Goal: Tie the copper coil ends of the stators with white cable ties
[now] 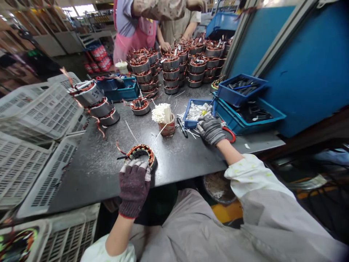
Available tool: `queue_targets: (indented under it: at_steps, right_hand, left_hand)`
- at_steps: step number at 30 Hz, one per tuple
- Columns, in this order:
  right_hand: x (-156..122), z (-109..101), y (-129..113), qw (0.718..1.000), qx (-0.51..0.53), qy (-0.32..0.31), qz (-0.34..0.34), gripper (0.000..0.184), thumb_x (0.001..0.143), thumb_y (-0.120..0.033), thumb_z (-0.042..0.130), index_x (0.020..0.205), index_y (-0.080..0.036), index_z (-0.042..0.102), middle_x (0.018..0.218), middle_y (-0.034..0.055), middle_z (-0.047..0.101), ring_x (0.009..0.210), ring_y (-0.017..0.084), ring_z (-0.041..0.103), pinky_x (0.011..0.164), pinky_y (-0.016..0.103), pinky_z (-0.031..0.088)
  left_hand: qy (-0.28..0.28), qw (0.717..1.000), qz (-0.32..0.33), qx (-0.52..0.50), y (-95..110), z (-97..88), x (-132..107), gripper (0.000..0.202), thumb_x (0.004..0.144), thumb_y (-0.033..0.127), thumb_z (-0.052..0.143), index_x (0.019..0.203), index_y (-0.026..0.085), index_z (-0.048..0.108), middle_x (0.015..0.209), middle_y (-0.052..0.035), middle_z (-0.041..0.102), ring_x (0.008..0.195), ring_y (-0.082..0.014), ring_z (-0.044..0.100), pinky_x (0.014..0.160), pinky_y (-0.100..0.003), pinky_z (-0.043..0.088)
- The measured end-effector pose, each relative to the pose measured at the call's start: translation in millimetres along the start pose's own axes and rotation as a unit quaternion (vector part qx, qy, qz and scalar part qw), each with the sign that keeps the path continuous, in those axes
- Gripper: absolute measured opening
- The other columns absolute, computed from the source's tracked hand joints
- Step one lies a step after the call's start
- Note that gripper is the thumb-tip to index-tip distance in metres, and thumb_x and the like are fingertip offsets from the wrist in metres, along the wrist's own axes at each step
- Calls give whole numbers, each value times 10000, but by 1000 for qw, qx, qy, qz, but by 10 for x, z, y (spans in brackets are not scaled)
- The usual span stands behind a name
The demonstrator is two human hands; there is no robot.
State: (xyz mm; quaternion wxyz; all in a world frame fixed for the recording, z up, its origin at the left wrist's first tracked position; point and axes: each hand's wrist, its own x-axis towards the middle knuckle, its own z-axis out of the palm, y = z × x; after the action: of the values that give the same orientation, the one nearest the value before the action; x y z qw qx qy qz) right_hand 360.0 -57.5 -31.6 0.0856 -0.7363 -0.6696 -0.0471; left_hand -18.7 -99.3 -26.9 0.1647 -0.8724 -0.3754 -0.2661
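Near the front edge of the dark grey, flat-topped surface, the left hand, in a maroon knitted glove, lies fingers together over the near rim of a round metal ring wound with copper wire; whether it grips, I cannot tell. The ring lies flat, its round form showing no long axis. Farther rightward, the grey-gloved right hand bends its fingers at the near right corner of a blue plastic bin holding small white pieces; any pinch is hidden.
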Motion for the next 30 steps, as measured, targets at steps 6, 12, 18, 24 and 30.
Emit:
queue_targets:
  at_steps: [6, 12, 18, 24, 30]
  right_hand:
    - [68, -67, 165, 999, 2, -9, -51, 345, 991, -285, 475, 1126, -150, 762, 1350, 156, 680, 1264, 323, 572, 1145, 536, 390]
    - [-25, -185, -70, 998, 29, 49, 32, 368, 1013, -326, 435, 1118, -175, 753, 1253, 125, 715, 1113, 291, 641, 1025, 424, 483]
    - [88, -128, -720, 994, 47, -60, -73, 345, 1023, -296, 447, 1142, -154, 739, 1213, 137, 734, 1075, 271, 688, 955, 367, 514]
    - [169, -31, -628, 996, 15, -78, -46, 317, 988, -351, 501, 1052, -178, 759, 1113, 161, 765, 931, 287, 730, 858, 413, 564]
    - [386, 153, -783, 991, -2, -117, -65, 358, 990, -328, 465, 1149, -184, 753, 1265, 170, 722, 1029, 313, 719, 905, 460, 562]
  left_hand:
    - [6, 1000, -7, -19, -24, 36, -4, 232, 950, 221, 549, 1154, 185, 653, 1119, -139, 733, 1146, -316, 636, 1038, -494, 416]
    - [1, 1000, -16, -7, -5, 5, -17, 216, 950, 217, 535, 1122, 196, 665, 1109, -123, 736, 1132, -296, 644, 1040, -482, 420]
    - [-1, 1000, -28, -2, 6, 15, -35, 196, 958, 210, 539, 1096, 188, 676, 1099, -104, 746, 1109, -285, 659, 1043, -473, 427]
    - [-42, 996, -64, -37, 67, -56, -138, 222, 937, 219, 561, 1123, 187, 678, 1106, -106, 745, 1166, -292, 637, 1079, -499, 427]
    - [-59, 994, -92, -26, 62, -18, -177, 199, 933, 237, 604, 1109, 189, 680, 1082, -103, 749, 1158, -282, 642, 1073, -503, 441]
